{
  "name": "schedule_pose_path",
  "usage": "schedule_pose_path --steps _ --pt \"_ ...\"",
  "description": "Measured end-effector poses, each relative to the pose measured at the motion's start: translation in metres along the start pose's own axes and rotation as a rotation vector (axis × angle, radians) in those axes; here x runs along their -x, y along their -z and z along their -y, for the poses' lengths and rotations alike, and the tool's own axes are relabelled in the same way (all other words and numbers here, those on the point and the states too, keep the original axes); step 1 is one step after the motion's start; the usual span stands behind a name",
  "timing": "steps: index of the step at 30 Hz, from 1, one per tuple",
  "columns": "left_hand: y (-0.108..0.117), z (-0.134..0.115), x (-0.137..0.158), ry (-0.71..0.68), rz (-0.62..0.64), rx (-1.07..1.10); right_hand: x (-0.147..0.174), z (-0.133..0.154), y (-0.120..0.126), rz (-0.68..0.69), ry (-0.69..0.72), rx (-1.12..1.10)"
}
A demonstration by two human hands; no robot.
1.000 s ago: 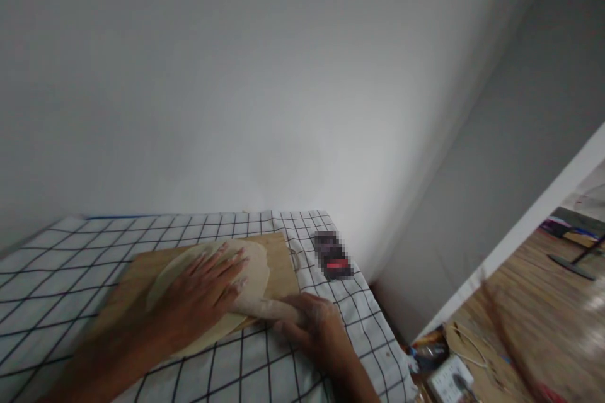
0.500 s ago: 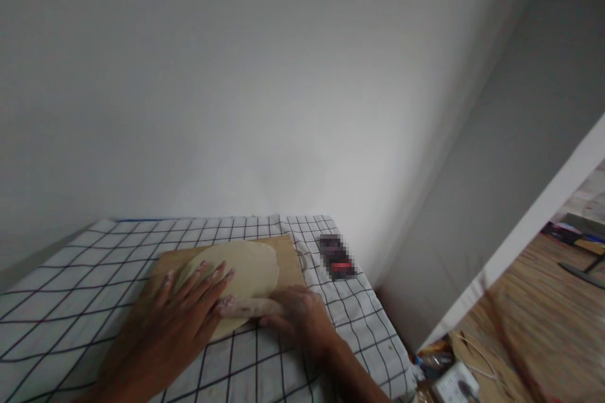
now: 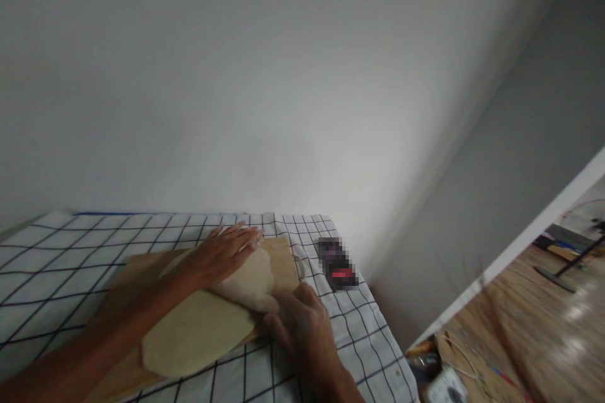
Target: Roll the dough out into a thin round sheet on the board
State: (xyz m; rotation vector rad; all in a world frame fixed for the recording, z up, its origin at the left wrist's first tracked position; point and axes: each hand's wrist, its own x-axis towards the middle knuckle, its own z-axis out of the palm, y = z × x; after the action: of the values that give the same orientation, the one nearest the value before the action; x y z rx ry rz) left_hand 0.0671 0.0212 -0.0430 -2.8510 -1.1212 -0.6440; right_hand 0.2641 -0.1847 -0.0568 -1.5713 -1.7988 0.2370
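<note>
A thin, pale sheet of dough (image 3: 196,334) is spread over a wooden board (image 3: 286,258), its near edge reaching past the board's front side. Across the dough lies a floury rolling pin (image 3: 243,298), slanting down to the right. My right hand (image 3: 302,327) is wrapped around the pin's right end. Flour-dusted and stretched out flat, my left hand (image 3: 227,252) is over the far part of the dough. Its palm covers the pin's left end, so I cannot tell how firmly it presses there.
A black-and-white checked cloth (image 3: 350,327) covers the table. A blurred dark object with a red patch (image 3: 338,264) lies right of the board. The white wall (image 3: 283,107) rises behind the table. Below right, a white box (image 3: 447,385) and a cable sit on the floor.
My left hand has moved away from me and to the right. The pin now slants, and more dough shows on the near side. My right hand keeps hold of the pin's end.
</note>
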Motion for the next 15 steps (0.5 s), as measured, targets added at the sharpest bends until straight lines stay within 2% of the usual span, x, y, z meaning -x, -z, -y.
schedule_pose_path --steps 4,7,11,15 --pt "-0.007 0.0 -0.041 0.036 0.019 0.046 0.001 -0.001 0.0 -0.02 -0.03 -0.028" --pt "-0.015 0.001 -0.055 0.013 0.031 0.011 0.002 -0.001 -0.001 -0.025 -0.037 -0.013" --pt "-0.021 0.004 -0.055 -0.011 0.032 -0.039 0.001 0.0 0.0 -0.019 -0.037 0.02" --pt "-0.018 0.011 -0.033 0.023 0.042 -0.093 0.002 0.003 0.002 0.004 -0.005 0.048"
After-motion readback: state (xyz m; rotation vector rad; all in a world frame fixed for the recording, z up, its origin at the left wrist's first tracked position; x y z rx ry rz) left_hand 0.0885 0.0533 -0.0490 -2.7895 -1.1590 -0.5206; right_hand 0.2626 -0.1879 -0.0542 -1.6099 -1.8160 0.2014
